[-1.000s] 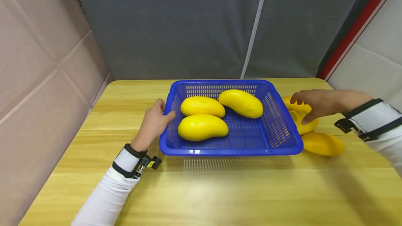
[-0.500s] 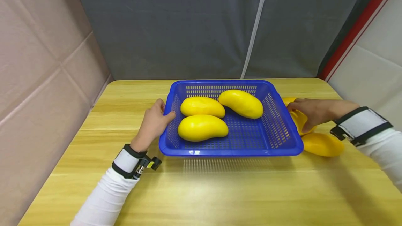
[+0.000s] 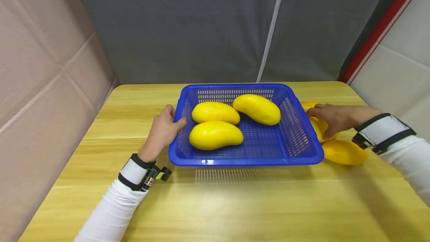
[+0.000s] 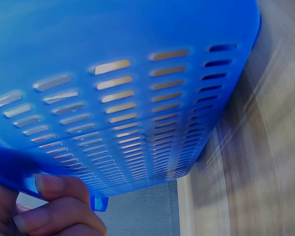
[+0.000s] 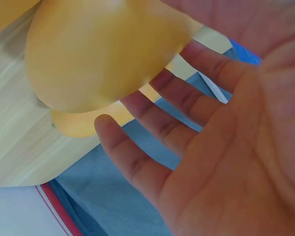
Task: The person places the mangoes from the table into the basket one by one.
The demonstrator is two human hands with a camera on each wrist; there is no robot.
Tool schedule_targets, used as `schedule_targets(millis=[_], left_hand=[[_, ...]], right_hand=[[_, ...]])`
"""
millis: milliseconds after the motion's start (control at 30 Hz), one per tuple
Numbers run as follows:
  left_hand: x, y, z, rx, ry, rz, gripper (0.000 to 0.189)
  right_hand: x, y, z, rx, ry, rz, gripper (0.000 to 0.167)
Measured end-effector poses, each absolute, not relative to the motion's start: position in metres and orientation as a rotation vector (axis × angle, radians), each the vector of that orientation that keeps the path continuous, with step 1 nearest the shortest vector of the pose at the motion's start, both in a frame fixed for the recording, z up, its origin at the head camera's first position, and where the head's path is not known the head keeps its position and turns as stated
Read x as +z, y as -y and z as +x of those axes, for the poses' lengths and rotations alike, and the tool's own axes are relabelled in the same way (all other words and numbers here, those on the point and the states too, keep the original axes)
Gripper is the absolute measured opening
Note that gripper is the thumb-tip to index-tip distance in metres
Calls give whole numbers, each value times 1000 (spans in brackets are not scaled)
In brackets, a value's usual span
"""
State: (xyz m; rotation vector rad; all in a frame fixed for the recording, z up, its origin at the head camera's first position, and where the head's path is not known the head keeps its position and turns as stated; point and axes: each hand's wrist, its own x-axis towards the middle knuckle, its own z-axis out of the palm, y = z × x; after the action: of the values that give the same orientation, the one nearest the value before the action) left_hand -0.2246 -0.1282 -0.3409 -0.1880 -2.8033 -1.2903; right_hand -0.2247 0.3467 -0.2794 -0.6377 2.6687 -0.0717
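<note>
A blue plastic basket with slotted walls holds three yellow mangoes: a front mango, one mango behind it, and another mango at the back right. My left hand grips the basket's left rim, thumb over the edge; curled fingertips show under it in the left wrist view. Right of the basket, my right hand holds a mango between thumb and fingers. Partly hidden behind that hand is a farther mango; a nearer mango lies in front.
Everything stands on a light wooden table. A dark grey curtain hangs behind its far edge. Pale padded panels rise on the left, and a white panel with red trim on the right.
My right hand has moved left and down from above the mangoes and closed around the middle one. The left hand keeps its grip on the basket, which has stayed in place.
</note>
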Motion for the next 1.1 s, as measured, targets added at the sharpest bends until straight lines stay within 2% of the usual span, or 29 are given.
schedule_targets(millis=[300,533,867,1100], left_hand=[[-341,129,-224,-1286,2802,-193,27],[-341,129,-226,-1305,2805,-191,27],[-340,129,-224,-1302,2798,-182,26],[-340,128,-224,-1272,2798,-188,26]], right_hand=[[-286,-345,-229,-41,-2667,-582,91],[-290,-344,-228,-74,-2629,-450,112],[-289,-346,-228,0,-2699,-514,99],[-268,-351,-226,43,-2772,-510,96]])
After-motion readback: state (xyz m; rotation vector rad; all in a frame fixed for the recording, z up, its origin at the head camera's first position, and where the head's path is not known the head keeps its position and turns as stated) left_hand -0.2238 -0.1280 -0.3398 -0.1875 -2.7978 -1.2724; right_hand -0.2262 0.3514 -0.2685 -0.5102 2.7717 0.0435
